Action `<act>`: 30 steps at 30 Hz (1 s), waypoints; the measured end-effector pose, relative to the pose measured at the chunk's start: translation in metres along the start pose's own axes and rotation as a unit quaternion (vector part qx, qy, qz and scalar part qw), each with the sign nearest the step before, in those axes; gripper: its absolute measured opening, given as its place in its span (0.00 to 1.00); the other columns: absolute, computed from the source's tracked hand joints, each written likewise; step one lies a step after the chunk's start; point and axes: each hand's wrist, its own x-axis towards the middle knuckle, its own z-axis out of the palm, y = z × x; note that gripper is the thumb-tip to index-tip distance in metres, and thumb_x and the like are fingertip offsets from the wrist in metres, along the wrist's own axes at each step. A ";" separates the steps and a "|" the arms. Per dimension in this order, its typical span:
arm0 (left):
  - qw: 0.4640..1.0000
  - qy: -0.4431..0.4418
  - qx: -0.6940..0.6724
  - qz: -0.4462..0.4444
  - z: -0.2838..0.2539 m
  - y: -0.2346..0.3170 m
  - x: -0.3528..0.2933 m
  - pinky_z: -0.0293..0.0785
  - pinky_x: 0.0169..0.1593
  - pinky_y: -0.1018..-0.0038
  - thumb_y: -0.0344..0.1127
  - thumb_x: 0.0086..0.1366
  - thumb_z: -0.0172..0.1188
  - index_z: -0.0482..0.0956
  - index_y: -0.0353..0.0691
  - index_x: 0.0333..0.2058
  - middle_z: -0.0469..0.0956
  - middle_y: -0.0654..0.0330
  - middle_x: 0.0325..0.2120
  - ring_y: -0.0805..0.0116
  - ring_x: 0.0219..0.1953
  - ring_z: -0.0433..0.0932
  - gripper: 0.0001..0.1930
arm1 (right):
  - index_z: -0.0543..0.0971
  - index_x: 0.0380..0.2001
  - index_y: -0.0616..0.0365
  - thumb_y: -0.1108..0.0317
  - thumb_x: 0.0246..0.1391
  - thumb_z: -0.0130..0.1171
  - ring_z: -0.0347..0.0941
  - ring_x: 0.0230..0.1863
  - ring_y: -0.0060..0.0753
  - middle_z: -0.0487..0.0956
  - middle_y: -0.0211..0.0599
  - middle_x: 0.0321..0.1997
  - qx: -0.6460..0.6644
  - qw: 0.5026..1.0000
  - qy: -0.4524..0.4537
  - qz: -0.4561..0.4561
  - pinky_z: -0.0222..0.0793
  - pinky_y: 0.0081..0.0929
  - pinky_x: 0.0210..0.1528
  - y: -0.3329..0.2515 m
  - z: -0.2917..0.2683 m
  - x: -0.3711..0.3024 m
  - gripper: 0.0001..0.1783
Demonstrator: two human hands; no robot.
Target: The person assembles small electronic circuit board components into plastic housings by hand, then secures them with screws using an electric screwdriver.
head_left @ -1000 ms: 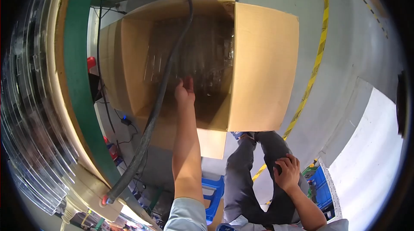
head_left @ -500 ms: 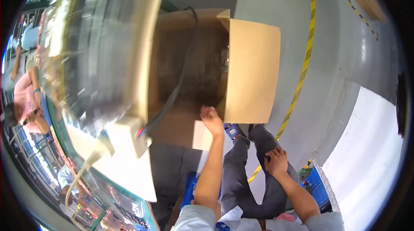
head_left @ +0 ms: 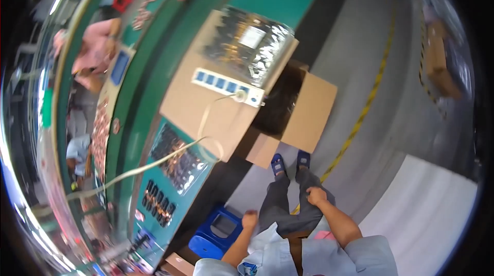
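My left hand [head_left: 249, 219] hangs beside the blue plastic stool [head_left: 201, 242], its fingers curled in with nothing visible in them. Against my dark trousers at the right thigh rests my right hand [head_left: 316, 195], empty, its fingers loosely bent and a little apart. Ahead of my feet stands an open cardboard box [head_left: 312, 114] with a dark inside. Left of it, a cardboard sheet [head_left: 193, 93] lies on the green-topped bench, bearing a white power strip [head_left: 226, 86] and a clear bag of dark and copper-coloured parts [head_left: 234, 49].
Another clear bag of parts [head_left: 177, 160] and rows of black parts [head_left: 157, 203] lie on the bench's near end. A pale cable [head_left: 149, 167] crosses there. People work across the bench at left. Yellow-black tape [head_left: 360, 116] marks the floor; a white panel [head_left: 419, 206] stands right.
My view has drawn back and turned, bringing the bench and stool into sight. My left hand has come back from beside the open box toward my body. My right hand stays by my leg.
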 end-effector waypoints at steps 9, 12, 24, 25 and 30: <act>0.634 -0.173 0.133 -0.742 -0.082 0.063 -0.133 0.74 0.42 0.65 0.51 0.53 0.54 0.81 0.32 0.34 0.80 0.46 0.36 0.50 0.40 0.78 0.24 | 0.82 0.37 0.45 0.59 0.45 0.59 0.76 0.41 0.40 0.81 0.30 0.40 0.008 0.998 0.038 0.048 0.71 0.33 0.44 0.033 -0.120 -0.010 0.14; 0.662 -0.114 0.061 -0.738 -0.065 0.069 -0.138 0.74 0.41 0.66 0.49 0.53 0.54 0.81 0.32 0.33 0.80 0.47 0.35 0.51 0.39 0.78 0.22 | 0.82 0.36 0.47 0.60 0.47 0.55 0.76 0.42 0.42 0.81 0.32 0.40 -0.019 0.998 0.058 0.021 0.71 0.34 0.45 0.013 -0.148 -0.010 0.14; 0.581 0.113 -0.179 -0.786 -0.075 0.195 -0.299 0.74 0.37 0.69 0.41 0.55 0.56 0.81 0.33 0.29 0.80 0.50 0.30 0.57 0.33 0.78 0.15 | 0.82 0.31 0.55 0.64 0.44 0.59 0.76 0.33 0.38 0.82 0.36 0.31 0.026 0.984 0.048 -0.167 0.72 0.29 0.39 -0.130 -0.022 -0.023 0.11; 0.568 0.138 -0.193 -0.788 -0.077 0.192 -0.318 0.74 0.37 0.69 0.41 0.55 0.56 0.81 0.33 0.28 0.80 0.51 0.30 0.57 0.32 0.78 0.15 | 0.82 0.32 0.55 0.64 0.44 0.59 0.76 0.33 0.37 0.82 0.36 0.31 0.028 0.986 0.011 -0.162 0.72 0.28 0.39 -0.150 0.002 -0.040 0.11; 0.540 0.208 -0.242 -0.779 -0.105 0.150 -0.368 0.74 0.35 0.70 0.37 0.55 0.56 0.81 0.33 0.27 0.80 0.52 0.28 0.59 0.30 0.78 0.12 | 0.82 0.35 0.55 0.64 0.47 0.58 0.76 0.33 0.35 0.82 0.36 0.31 0.018 0.977 -0.106 -0.183 0.71 0.26 0.38 -0.188 0.091 -0.106 0.12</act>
